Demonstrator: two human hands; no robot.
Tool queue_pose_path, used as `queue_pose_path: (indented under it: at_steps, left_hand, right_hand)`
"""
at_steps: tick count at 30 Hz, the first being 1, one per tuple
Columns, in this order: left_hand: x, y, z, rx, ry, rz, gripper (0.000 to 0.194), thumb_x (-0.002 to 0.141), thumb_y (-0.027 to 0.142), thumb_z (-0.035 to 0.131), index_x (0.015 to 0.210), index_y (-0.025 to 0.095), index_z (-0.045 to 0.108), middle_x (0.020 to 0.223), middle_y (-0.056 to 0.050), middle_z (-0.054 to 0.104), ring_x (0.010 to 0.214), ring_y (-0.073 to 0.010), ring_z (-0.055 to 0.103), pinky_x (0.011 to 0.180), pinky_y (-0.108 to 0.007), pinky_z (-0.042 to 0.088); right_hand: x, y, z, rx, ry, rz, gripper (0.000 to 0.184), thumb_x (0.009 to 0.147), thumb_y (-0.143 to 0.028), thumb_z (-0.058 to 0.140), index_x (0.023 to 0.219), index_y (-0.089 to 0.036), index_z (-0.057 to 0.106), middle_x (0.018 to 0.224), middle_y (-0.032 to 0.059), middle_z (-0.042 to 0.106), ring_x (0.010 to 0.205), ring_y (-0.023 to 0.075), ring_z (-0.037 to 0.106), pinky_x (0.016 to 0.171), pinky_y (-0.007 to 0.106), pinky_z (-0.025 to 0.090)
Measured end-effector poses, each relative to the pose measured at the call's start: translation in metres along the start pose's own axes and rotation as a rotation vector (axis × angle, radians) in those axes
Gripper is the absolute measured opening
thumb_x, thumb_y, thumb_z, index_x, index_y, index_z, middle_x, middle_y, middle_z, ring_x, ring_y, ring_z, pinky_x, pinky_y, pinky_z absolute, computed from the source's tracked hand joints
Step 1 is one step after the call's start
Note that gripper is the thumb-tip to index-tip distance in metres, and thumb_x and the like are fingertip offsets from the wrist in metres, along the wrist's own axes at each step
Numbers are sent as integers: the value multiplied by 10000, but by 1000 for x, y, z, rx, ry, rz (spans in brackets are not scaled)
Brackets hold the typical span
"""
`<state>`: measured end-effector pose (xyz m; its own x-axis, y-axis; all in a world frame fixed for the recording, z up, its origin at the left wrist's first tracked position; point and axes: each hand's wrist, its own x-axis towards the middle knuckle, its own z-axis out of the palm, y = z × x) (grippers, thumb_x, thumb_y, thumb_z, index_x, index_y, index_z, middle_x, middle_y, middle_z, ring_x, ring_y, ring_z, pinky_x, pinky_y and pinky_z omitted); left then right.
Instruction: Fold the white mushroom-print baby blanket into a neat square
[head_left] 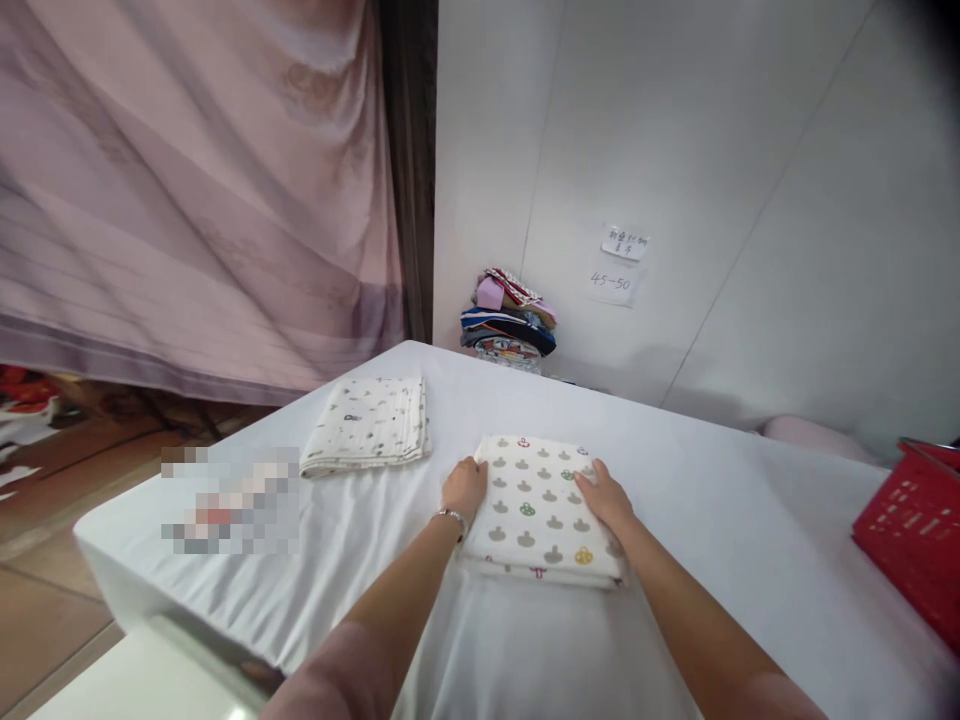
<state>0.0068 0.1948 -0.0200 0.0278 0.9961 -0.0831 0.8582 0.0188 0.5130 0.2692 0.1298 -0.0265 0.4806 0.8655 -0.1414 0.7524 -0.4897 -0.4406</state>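
Observation:
A white cloth with a mushroom print (536, 510) lies folded into a thick rectangle on the white-covered table (720, 520). My left hand (465, 488), a bracelet at its wrist, grips the cloth's left edge with curled fingers. On the opposite edge, my right hand (606, 497) has its thumb on top, while its other fingers are partly hidden along the side. A second folded white cloth (367, 420), with small dark prints, rests farther back to the left, apart from both hands.
A red plastic basket (911, 530) stands at the right edge. Behind the table, a stack of folded fabrics (510, 320) sits against the white wall, near paper notes (619, 265). A pink curtain (202, 180) hangs at left. A pixelated patch (232, 505) hides something on the table.

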Motion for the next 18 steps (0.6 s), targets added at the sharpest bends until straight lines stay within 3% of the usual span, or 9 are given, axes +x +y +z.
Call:
queue_pose_path:
  at_steps: [2, 5, 9, 13, 18]
  left_hand:
    - [1, 0, 0, -9, -8, -5, 328, 877, 382, 326, 903, 168, 575, 1003, -123, 643, 937, -256, 605, 723, -333, 423]
    - [0, 2, -1, -22, 0, -3, 333, 885, 373, 309, 913, 167, 569, 1024, -127, 637, 945, -256, 602, 733, -337, 418]
    - [-2, 3, -1, -34, 8, -2, 317, 887, 350, 316, 916, 161, 569, 1023, -136, 639, 954, -255, 601, 746, -334, 412]
    - [-2, 2, 1, -32, 18, 0, 323, 896, 355, 311, 920, 157, 565, 1013, -141, 641, 952, -253, 602, 744, -333, 410]
    - [-4, 0, 4, -21, 37, 17, 302, 890, 370, 333, 931, 165, 550, 1022, -128, 632, 929, -246, 605, 735, -331, 406]
  right_hand:
    - [-2, -12, -4, -109, 80, -62, 676, 853, -508, 368, 1408, -140, 248, 1393, 165, 370, 1260, 300, 366, 976, 417, 321]
    - [-8, -43, -1, -221, 201, -321, 626, 864, -435, 397, 1392, -116, 292, 1472, 146, 221, 1354, 285, 165, 1053, 424, 206]
    - [-17, -94, 19, -211, 67, -660, 593, 887, -434, 354, 1400, -147, 281, 1485, 99, 208, 1371, 238, 117, 1083, 421, 131]
    - [-12, -131, 43, -220, 30, -758, 544, 908, -389, 320, 1400, -162, 276, 1486, 85, 213, 1374, 218, 98, 1084, 442, 86]
    - [8, -139, 62, -260, -32, -755, 488, 929, -399, 279, 1365, -189, 337, 1442, 83, 323, 1344, 219, 198, 1064, 460, 104]
